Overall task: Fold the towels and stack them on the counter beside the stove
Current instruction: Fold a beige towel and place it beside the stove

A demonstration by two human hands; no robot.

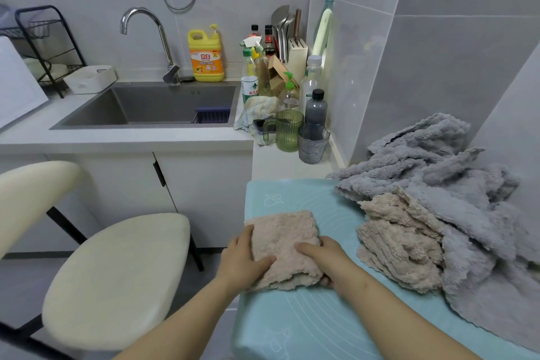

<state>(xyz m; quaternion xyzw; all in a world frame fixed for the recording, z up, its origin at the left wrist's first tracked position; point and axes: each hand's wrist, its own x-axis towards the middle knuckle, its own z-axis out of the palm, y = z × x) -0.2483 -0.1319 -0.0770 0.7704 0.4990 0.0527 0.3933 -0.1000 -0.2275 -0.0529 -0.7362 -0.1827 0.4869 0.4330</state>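
Left hand (241, 257) is pressing the folded beige towel (283, 231), fingers straight. Right hand (327, 260) is pinching its near corner, thumb on top.

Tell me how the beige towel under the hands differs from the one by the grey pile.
The folded beige towel lies flat, a neat rectangle; the crumpled beige towel is a lumpy heap. The left hand and right hand are on the folded one; none touches the crumpled one. The folded one lies alone on the teal mat; the crumpled one touches the grey towels. Both are fluffy beige.
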